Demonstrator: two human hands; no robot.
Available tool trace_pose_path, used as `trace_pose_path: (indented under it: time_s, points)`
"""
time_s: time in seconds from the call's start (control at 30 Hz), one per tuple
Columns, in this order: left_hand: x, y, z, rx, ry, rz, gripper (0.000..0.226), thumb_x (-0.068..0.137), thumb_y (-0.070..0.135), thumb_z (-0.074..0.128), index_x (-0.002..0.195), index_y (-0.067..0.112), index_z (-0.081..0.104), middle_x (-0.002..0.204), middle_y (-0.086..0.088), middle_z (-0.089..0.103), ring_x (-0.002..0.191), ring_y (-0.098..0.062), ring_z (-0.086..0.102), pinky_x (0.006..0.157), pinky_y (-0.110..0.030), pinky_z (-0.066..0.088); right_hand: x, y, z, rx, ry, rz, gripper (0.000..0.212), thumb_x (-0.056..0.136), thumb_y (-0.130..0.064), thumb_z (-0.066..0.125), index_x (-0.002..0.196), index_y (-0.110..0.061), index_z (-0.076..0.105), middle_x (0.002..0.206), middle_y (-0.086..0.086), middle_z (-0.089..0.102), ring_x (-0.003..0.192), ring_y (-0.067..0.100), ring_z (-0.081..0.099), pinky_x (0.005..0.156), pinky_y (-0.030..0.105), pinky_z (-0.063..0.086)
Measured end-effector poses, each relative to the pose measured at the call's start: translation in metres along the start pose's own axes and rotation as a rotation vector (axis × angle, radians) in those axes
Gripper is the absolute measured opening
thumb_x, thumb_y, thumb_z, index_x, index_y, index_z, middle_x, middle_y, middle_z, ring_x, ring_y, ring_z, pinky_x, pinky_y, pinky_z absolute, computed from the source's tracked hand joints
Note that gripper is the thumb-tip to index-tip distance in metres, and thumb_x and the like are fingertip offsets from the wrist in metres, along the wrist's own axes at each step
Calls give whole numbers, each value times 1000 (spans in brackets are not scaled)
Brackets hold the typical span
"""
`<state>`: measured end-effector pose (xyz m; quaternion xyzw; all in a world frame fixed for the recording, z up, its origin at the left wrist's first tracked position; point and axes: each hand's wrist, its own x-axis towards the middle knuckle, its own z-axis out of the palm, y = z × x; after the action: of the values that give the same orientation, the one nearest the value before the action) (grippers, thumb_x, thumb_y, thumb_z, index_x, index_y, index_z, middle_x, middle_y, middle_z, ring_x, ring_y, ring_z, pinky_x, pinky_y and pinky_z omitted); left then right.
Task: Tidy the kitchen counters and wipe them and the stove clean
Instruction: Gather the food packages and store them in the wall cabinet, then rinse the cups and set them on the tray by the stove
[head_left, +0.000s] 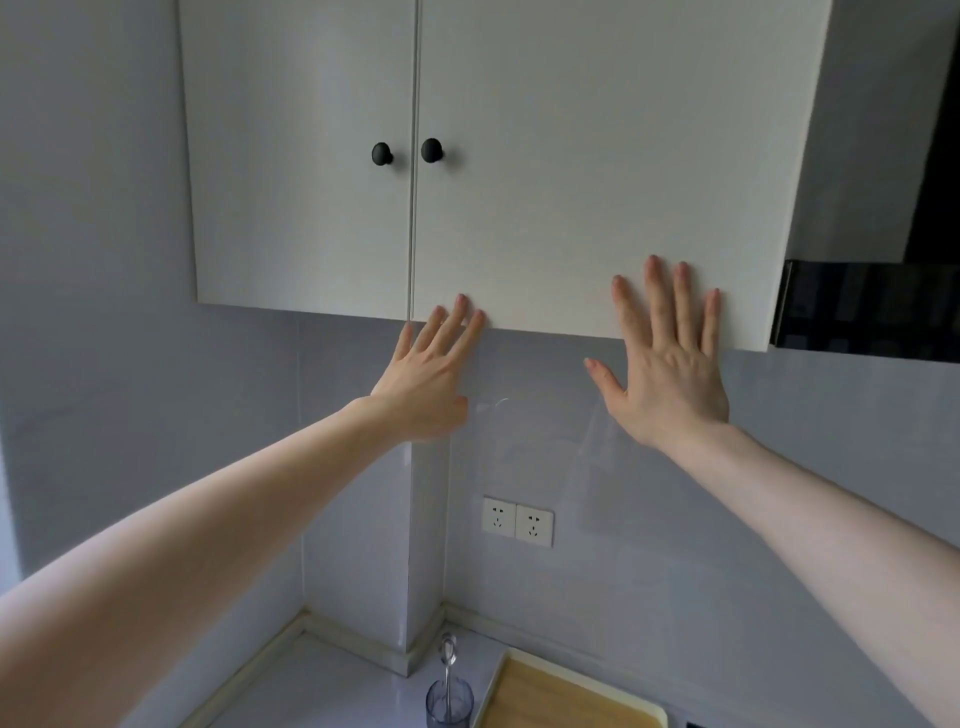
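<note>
White cupboard doors fill the upper part of the view: a wall cupboard (519, 182) with two doors shut, each bearing a round black knob, the left knob (382, 154) and the right knob (431, 150) just beside the seam between them. Both of the person's arms reach up toward the right-hand door. The left hand (428, 371) is flat, fingers straight and close together, their tips touching the door's bottom edge near the seam. The right hand (670, 358) is spread wide, fingers apart and pointing up, pressed against the lower right part of the same door, thumb out to the side below the edge. Neither hand holds anything.

The bench (322, 680), pale grey, lies far below at the bottom edge, running into the corner where the grey wall panels meet. On it stands a clear glass (450, 701) with a metal utensil upright inside, its long axis vertical. Just beside it to the right lies a wooden board in a pale tray (566, 699), angled toward the wall. A double wall socket (517, 521) sits above them. A black range hood (872, 306) hangs to the right of the cupboard.
</note>
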<state>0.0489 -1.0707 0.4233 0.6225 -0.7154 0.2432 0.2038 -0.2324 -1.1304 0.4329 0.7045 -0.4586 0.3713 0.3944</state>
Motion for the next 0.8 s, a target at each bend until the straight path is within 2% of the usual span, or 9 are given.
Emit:
trace_pose_path:
  time_s: [0.07,0.13,0.27,0.37,0.43,0.6,0.7,0.8]
  points:
    - [-12,5,-2,-64,-42,-13,105,86,19,58,162,28,-14,170,4,-20,158,-27,-14,128,-54,0,-9,-8,-4,91,-21,-2,83,99,-56,44,163,-17,9,170,14,-8,156,36,-10,124,59,0]
    - [-36,17,0,-154,-62,-9,103,87,19,58,163,30,-11,171,5,-12,158,-27,-12,128,-54,1,-32,-18,-9,279,-17,-6,76,99,-47,52,162,-19,19,171,8,2,157,28,1,126,53,4]
    - [-116,47,11,-329,-53,73,95,92,23,59,163,35,-3,172,9,-3,158,-22,-9,129,-44,-2,-109,-49,-29,697,-62,74,68,97,-31,63,158,-24,33,167,-7,21,152,10,24,124,41,25]
    - [-182,56,29,-357,-155,99,86,95,26,58,162,40,7,171,14,-8,158,-15,-13,128,-38,-3,-177,-74,-45,888,-254,158,64,97,-29,64,155,-28,38,162,-16,30,149,-1,26,119,26,29]
    - [-226,58,45,-399,-226,54,78,98,28,56,161,42,12,170,18,-10,157,-12,-13,129,-36,0,-225,-91,-54,998,-389,235,62,96,-27,66,153,-30,40,158,-21,35,146,-6,29,119,22,29]
    - [-328,59,90,-549,-382,-158,61,101,36,56,155,45,29,168,22,3,157,-7,2,126,-29,13,-343,-128,-58,1121,-718,489,58,95,-30,69,145,-44,43,148,-33,41,139,-9,38,117,29,36]
    - [-378,67,111,-599,-535,-304,56,102,39,54,152,49,29,167,24,6,154,-10,15,124,-37,27,-398,-144,-63,1126,-930,551,59,94,-35,68,142,-53,37,148,-40,33,141,-8,34,120,33,33]
    - [-421,75,124,-623,-646,-397,54,103,38,52,151,50,29,167,25,4,154,-11,18,123,-41,31,-435,-157,-77,1132,-1082,614,60,95,-38,67,144,-52,35,141,-46,29,139,-7,35,119,28,32]
